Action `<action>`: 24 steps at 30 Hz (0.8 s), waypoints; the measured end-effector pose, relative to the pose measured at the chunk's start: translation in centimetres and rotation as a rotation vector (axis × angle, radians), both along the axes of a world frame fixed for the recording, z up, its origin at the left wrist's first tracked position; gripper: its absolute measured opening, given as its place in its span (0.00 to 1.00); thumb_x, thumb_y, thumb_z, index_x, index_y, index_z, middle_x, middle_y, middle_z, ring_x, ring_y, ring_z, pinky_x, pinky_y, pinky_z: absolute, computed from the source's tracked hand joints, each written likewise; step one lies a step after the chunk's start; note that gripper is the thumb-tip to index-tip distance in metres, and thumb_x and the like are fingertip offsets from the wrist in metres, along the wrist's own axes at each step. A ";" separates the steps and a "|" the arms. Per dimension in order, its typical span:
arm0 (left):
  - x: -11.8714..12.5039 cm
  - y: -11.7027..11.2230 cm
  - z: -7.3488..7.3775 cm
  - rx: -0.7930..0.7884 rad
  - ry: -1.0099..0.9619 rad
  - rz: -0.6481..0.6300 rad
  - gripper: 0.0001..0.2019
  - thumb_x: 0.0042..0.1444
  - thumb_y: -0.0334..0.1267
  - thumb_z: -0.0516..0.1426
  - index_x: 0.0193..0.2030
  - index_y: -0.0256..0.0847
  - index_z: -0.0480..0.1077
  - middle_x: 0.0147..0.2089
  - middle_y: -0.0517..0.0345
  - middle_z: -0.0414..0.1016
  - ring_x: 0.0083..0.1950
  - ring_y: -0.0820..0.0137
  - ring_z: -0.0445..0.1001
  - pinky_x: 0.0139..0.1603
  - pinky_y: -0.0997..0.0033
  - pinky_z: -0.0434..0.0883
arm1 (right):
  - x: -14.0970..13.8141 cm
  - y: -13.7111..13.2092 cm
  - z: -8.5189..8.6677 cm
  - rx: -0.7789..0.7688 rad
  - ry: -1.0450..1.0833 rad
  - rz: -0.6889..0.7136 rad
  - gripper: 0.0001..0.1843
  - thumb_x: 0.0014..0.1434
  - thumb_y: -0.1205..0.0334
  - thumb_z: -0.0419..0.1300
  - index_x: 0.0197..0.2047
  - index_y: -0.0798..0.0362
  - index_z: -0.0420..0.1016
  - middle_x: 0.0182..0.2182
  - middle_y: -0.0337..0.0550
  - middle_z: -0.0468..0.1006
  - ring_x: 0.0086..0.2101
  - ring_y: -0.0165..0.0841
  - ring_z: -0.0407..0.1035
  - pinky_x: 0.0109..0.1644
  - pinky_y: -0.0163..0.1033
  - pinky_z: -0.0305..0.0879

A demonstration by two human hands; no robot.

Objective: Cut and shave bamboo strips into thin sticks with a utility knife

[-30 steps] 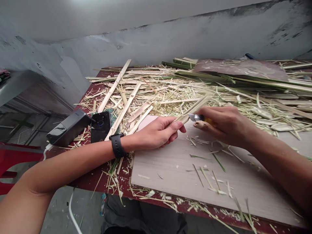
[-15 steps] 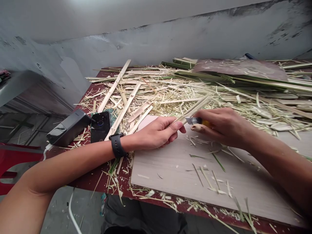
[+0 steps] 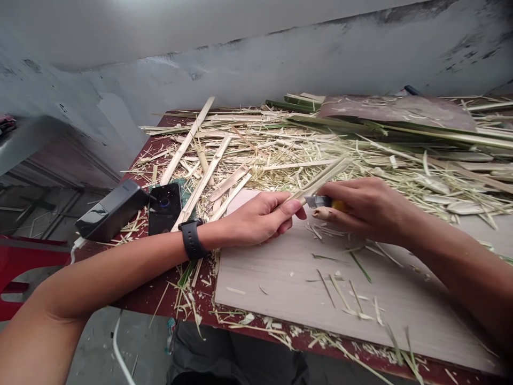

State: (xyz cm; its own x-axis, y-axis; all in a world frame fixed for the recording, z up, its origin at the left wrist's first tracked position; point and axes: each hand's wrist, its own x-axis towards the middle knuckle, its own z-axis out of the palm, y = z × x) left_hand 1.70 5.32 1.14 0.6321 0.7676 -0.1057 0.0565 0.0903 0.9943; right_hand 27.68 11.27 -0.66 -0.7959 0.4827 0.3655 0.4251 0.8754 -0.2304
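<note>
My left hand (image 3: pixel 266 216), with a dark watch on its wrist, is closed around one end of a pale bamboo strip (image 3: pixel 326 175). The strip slants up and away to the right, over the wooden board (image 3: pixel 276 283). In my right hand (image 3: pixel 364 208) is a utility knife (image 3: pixel 319 201) with a yellow part at the grip. Its blade points left, close beside the strip near my left fingertips; whether it touches I cannot tell. Most of the knife's handle is hidden in my fingers.
Bamboo shavings (image 3: pixel 276 149) and split strips cover the back of the dark red table (image 3: pixel 160 297). A phone (image 3: pixel 165 207) and a grey box-shaped device (image 3: pixel 112 210) with a white cable are at the left. A red stool (image 3: pixel 28 267) stands beyond the table's edge.
The knife and my right hand have shifted very slightly, the blade now a little off the strip. My left hand and the strip are almost unmoved.
</note>
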 end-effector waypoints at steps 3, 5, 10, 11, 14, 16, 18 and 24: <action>0.0 0.0 -0.1 0.005 0.000 0.001 0.15 0.77 0.45 0.48 0.42 0.39 0.67 0.27 0.69 0.62 0.23 0.80 0.58 0.25 0.78 0.59 | 0.0 0.0 0.1 0.004 -0.006 -0.002 0.18 0.76 0.47 0.50 0.36 0.47 0.65 0.23 0.38 0.65 0.21 0.31 0.53 0.28 0.43 0.48; 0.1 0.0 0.0 0.008 0.000 0.001 0.15 0.77 0.45 0.48 0.42 0.39 0.66 0.27 0.69 0.62 0.23 0.80 0.58 0.25 0.78 0.59 | 0.0 0.0 0.0 0.006 -0.016 -0.010 0.18 0.76 0.47 0.49 0.36 0.47 0.64 0.23 0.38 0.65 0.21 0.31 0.53 0.28 0.43 0.48; 0.0 0.0 0.0 -0.001 0.009 0.003 0.15 0.77 0.45 0.48 0.42 0.39 0.66 0.27 0.69 0.62 0.23 0.80 0.58 0.25 0.78 0.59 | 0.1 0.1 -0.1 0.007 -0.019 -0.029 0.19 0.75 0.45 0.50 0.36 0.47 0.65 0.23 0.38 0.65 0.20 0.31 0.54 0.27 0.43 0.48; 0.0 0.0 0.0 -0.003 0.009 0.003 0.15 0.77 0.46 0.48 0.42 0.39 0.66 0.27 0.69 0.62 0.23 0.80 0.58 0.25 0.78 0.59 | 0.1 0.1 -0.1 -0.001 -0.018 -0.037 0.19 0.75 0.44 0.50 0.36 0.47 0.65 0.23 0.39 0.66 0.20 0.32 0.54 0.27 0.44 0.48; 0.0 0.0 -0.1 -0.008 0.010 0.003 0.15 0.77 0.46 0.49 0.43 0.39 0.67 0.27 0.69 0.62 0.23 0.80 0.58 0.25 0.77 0.59 | 0.2 0.1 0.0 -0.034 -0.026 -0.067 0.21 0.74 0.41 0.50 0.35 0.46 0.66 0.22 0.40 0.66 0.20 0.32 0.55 0.27 0.44 0.48; 0.1 0.0 0.0 -0.015 0.017 0.005 0.15 0.77 0.46 0.48 0.43 0.39 0.67 0.27 0.69 0.62 0.23 0.79 0.58 0.25 0.77 0.59 | 0.2 0.1 0.0 -0.048 -0.034 -0.080 0.23 0.74 0.39 0.49 0.35 0.46 0.66 0.22 0.40 0.66 0.20 0.32 0.54 0.27 0.44 0.49; 0.1 0.0 0.0 -0.019 0.021 0.005 0.15 0.77 0.45 0.48 0.42 0.39 0.67 0.27 0.69 0.62 0.23 0.79 0.58 0.25 0.77 0.59 | 0.2 0.1 0.0 -0.049 -0.028 -0.080 0.23 0.74 0.39 0.48 0.35 0.46 0.66 0.22 0.40 0.66 0.20 0.32 0.54 0.27 0.44 0.49; 0.1 0.1 -0.3 0.015 0.010 -0.009 0.16 0.77 0.47 0.49 0.43 0.39 0.67 0.27 0.69 0.62 0.23 0.79 0.58 0.26 0.77 0.59 | 0.3 0.2 -0.2 -0.043 -0.005 -0.046 0.22 0.74 0.41 0.50 0.35 0.47 0.67 0.22 0.39 0.65 0.21 0.32 0.54 0.28 0.44 0.48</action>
State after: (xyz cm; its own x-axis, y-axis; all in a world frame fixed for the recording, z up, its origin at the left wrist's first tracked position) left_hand 1.77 5.40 0.88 0.6383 0.7632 -0.1007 0.0671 0.0752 0.9949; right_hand 27.94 11.48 -0.85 -0.7747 0.5336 0.3394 0.4656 0.8444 -0.2649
